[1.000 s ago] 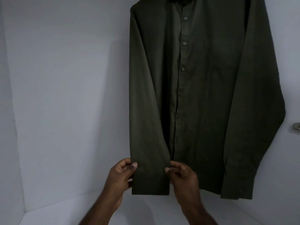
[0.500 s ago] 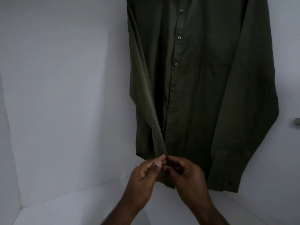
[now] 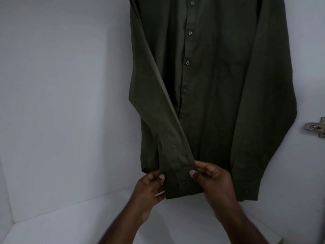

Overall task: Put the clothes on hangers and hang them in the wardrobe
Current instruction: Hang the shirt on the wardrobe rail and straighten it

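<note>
A dark green long-sleeved shirt point(image 3: 219, 85) hangs inside the white wardrobe, buttoned down the front; its top and the hanger are cut off above the frame. Its left sleeve is drawn diagonally across the front, ending in a buttoned cuff point(image 3: 177, 182). My left hand point(image 3: 149, 189) pinches the cuff's left edge between thumb and fingers. My right hand point(image 3: 211, 180) pinches the cuff's right edge. The other sleeve hangs straight down at the right.
The wardrobe's white back wall point(image 3: 70, 85) fills the left. Its white floor point(image 3: 61, 224) lies below the shirt. A metal door hinge point(image 3: 316, 129) is fixed to the right side wall.
My hands, close together on the bunched cuff half a second ago, have spread apart and pulled the cuff flat. The view has moved closer and the sleeve now lies slanted across the shirt front.
</note>
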A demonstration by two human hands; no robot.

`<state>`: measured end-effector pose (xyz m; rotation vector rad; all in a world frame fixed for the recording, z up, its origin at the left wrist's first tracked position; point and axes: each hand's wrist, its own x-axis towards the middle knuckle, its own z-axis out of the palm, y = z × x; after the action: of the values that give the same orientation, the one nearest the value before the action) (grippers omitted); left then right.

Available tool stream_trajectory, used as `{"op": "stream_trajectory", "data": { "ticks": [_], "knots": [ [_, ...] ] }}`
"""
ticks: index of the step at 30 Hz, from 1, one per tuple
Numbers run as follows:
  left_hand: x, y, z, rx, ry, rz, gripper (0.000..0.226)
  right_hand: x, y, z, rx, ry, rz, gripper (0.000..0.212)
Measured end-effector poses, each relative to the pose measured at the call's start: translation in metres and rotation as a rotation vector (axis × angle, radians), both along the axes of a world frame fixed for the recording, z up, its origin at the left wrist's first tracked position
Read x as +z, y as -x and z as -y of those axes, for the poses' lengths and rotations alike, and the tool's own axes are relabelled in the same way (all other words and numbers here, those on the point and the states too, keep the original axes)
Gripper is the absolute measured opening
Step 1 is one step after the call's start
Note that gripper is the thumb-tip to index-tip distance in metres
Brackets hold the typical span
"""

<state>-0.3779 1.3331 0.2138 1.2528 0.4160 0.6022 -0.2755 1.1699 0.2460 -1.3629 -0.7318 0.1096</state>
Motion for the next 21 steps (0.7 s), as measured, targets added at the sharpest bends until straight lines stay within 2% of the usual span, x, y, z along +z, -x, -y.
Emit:
{"op": "stream_trajectory", "data": {
  "ticks": [2,5,7,10,12,14,17,21],
  "knots": [
    [0.000,0.004,0.001,-0.014,-0.001,0.017,0.024,-0.001,-0.002,0.001,-0.012,0.010,0.005,0.024],
    [0.014,0.013,0.007,0.111,-0.055,0.087,0.019,0.003,0.000,0.001,-0.048,0.057,0.090,0.022],
    [0.031,0.028,0.011,0.186,-0.100,0.237,0.030,0.014,0.010,0.000,-0.025,0.045,0.167,0.021],
    [0.055,0.062,0.016,0.201,-0.212,0.547,0.068,0.038,0.031,0.000,0.076,-0.077,0.246,0.022],
    [0.058,0.071,0.017,0.206,-0.245,0.629,0.063,0.049,0.035,-0.001,0.098,-0.123,0.254,0.023],
    [0.040,0.060,0.013,0.269,-0.205,0.489,0.044,0.044,0.028,-0.007,0.075,-0.072,0.213,0.022],
    [0.004,0.041,0.009,0.275,-0.077,0.198,0.019,0.014,0.013,-0.019,-0.005,0.146,0.193,0.020],
    [-0.009,0.038,0.003,0.277,-0.116,0.144,0.015,-0.014,-0.002,-0.031,-0.071,0.246,0.177,0.023]
  ]
}}
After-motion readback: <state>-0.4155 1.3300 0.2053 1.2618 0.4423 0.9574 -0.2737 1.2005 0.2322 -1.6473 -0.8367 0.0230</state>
